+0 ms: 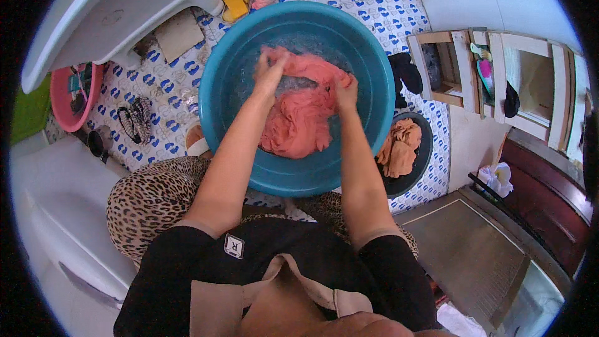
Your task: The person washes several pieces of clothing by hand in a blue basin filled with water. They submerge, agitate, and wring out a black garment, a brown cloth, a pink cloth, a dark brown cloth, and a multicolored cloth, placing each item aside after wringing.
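Before me stands a large teal plastic basin (299, 180) with sudsy water in its bottom. A wet, coral-pink cloth (299, 121) lies bunched in it, and one stretch of the fabric runs between my hands. My left hand (270, 68) grips that stretch near the basin's far left side, with the fingers partly hidden by cloth. On the right, my right hand (346, 93) is closed on the other end of the stretch; its fingers look blurred. Both forearms reach over the near rim.
A dark basin (427, 150) with tan cloth (401, 147) stands close on the right. Black cloth (406, 75) lies beyond it. Yellow soap (235, 5) sits behind the teal basin. A pink tub (93, 103), a white sink (140, 4) and a scrunched patterned cloth (135, 119) are at left.
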A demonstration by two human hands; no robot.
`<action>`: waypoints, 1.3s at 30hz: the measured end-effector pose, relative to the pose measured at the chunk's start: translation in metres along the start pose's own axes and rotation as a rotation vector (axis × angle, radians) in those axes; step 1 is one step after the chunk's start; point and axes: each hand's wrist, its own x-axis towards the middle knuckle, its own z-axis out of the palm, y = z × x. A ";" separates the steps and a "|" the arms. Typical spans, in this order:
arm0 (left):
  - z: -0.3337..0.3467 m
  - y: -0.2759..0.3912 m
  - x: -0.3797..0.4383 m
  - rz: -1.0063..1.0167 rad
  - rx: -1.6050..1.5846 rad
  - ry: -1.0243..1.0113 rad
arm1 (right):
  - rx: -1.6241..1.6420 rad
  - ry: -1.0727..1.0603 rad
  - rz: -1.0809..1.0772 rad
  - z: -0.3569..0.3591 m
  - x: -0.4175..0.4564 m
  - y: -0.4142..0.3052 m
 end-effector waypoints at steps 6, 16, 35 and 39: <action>-0.046 -0.108 0.031 -0.024 0.173 -0.262 | -0.599 -0.859 -0.535 0.005 -0.074 -0.053; -0.016 -0.076 -0.051 0.307 0.925 -0.581 | 0.726 -0.679 0.367 -0.094 -0.048 -0.211; -0.013 0.055 -0.074 0.589 1.147 -1.021 | -0.108 -0.578 -0.149 -0.140 -0.088 -0.143; -0.005 0.105 -0.117 0.646 1.118 -1.002 | 0.192 -1.032 0.173 -0.134 -0.100 -0.226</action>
